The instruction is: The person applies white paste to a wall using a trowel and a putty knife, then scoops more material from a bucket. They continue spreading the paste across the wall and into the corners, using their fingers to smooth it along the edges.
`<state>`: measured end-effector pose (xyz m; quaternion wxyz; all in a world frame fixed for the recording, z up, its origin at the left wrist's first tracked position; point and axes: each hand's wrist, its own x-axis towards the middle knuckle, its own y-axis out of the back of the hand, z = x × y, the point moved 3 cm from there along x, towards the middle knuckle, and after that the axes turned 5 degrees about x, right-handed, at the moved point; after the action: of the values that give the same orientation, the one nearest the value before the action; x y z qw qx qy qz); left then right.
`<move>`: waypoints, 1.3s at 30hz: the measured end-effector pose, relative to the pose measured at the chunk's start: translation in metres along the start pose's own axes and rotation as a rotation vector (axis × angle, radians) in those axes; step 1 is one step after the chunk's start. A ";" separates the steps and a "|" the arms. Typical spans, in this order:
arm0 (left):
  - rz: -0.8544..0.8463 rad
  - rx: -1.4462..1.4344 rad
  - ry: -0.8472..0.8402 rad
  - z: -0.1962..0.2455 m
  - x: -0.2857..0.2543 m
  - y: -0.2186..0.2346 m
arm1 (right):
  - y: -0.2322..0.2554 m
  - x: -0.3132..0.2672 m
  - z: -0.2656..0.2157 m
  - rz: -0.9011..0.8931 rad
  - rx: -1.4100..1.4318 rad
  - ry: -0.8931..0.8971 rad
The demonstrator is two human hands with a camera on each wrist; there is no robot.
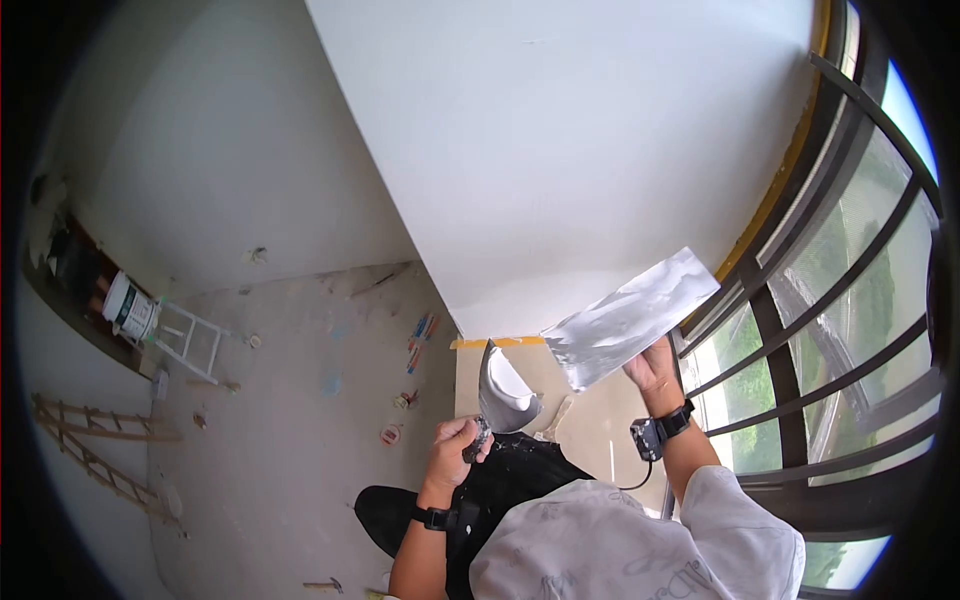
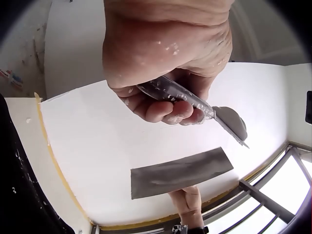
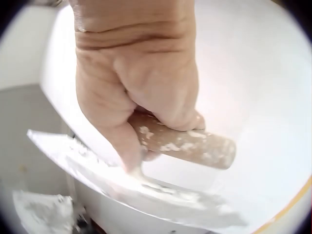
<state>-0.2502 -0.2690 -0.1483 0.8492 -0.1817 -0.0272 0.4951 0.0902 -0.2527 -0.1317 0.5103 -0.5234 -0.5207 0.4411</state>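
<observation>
My left hand [image 1: 456,452] grips the dark, plaster-specked handle [image 2: 170,91] of a putty knife [image 1: 488,405], whose wide blade carries a mound of white putty [image 1: 510,380]. To the right, my right hand [image 1: 652,368] holds a plastering trowel [image 1: 640,315] by its wooden handle [image 3: 207,147], which has dried white smears on it. The trowel's long rectangular metal face is streaked with putty and tilts up in front of the white wall [image 1: 580,130]. In the right wrist view, the fingers [image 3: 126,146] wrap around the handle close to the plate.
Barred windows [image 1: 800,390] run down the right side. Yellow tape [image 1: 495,342] edges the wall's bottom. On the grey floor [image 1: 270,450] at left are a white stepladder [image 1: 195,345], a bucket [image 1: 130,308], a wooden ladder [image 1: 100,450] and a hammer [image 1: 323,585].
</observation>
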 end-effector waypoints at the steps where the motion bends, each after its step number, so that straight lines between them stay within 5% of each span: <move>1: -0.006 -0.058 0.043 -0.004 0.002 -0.005 | -0.004 -0.009 0.011 -0.029 0.209 -0.056; 3: -0.030 -0.156 0.109 -0.010 0.006 -0.014 | -0.007 -0.021 0.035 -0.196 0.376 -0.152; 5: -0.070 -0.232 0.131 -0.016 0.013 -0.025 | -0.002 -0.032 0.054 -0.110 0.375 -0.184; 8: -0.161 -0.314 0.075 -0.029 0.025 -0.049 | 0.005 -0.041 0.071 -0.248 0.425 -0.240; 10: -0.172 -0.321 0.048 -0.025 0.029 -0.051 | 0.032 -0.042 0.068 -0.196 0.462 -0.195; 12: -0.180 -0.363 -0.011 -0.016 0.035 -0.057 | 0.071 -0.035 0.060 0.092 0.402 -0.085; 14: -0.172 -0.404 -0.082 0.004 0.036 -0.061 | 0.089 -0.038 0.051 0.100 0.353 -0.028; 16: 0.082 0.041 -0.180 0.029 0.045 -0.076 | 0.089 -0.046 0.042 -0.005 0.446 -0.074; 18: 0.095 0.283 -0.211 0.030 0.052 -0.091 | 0.099 -0.062 0.042 0.143 0.311 -0.064; 21: 0.164 0.527 -0.287 0.004 0.062 -0.105 | 0.087 -0.065 0.062 0.133 0.562 -0.176; 24: 0.157 0.910 -0.548 -0.008 0.070 -0.120 | 0.040 -0.063 0.059 0.034 0.543 -0.237; 28: 0.089 1.045 -0.609 -0.011 0.072 -0.127 | 0.014 -0.070 0.045 -0.031 0.519 -0.232; 30: 0.002 1.105 -0.648 -0.015 0.075 -0.110 | 0.000 -0.067 0.038 -0.397 0.625 -0.358; 31: -0.011 1.131 -0.653 -0.013 0.077 -0.103 | -0.005 -0.069 0.030 -0.402 0.631 -0.350; 32: -0.018 1.141 -0.651 -0.012 0.080 -0.095 | -0.013 -0.075 0.018 -0.192 0.107 -0.229; 34: -0.013 1.235 -0.657 -0.010 0.084 -0.078 | -0.003 -0.074 0.006 0.033 -0.405 -0.096; 37: 0.030 1.225 -0.567 -0.011 0.085 -0.046 | 0.043 -0.058 -0.018 -0.052 -1.018 0.246; 38: 0.072 1.216 -0.471 -0.019 0.087 -0.035 | 0.060 -0.055 -0.035 0.002 -0.911 0.222; 39: 0.104 1.226 -0.458 -0.022 0.085 -0.029 | 0.059 -0.054 -0.051 0.058 -0.507 0.096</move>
<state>-0.1778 -0.2158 -0.1706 0.7464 0.4444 0.0886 0.4875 0.1426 -0.3062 -0.1891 0.3742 -0.6695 -0.5747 0.2855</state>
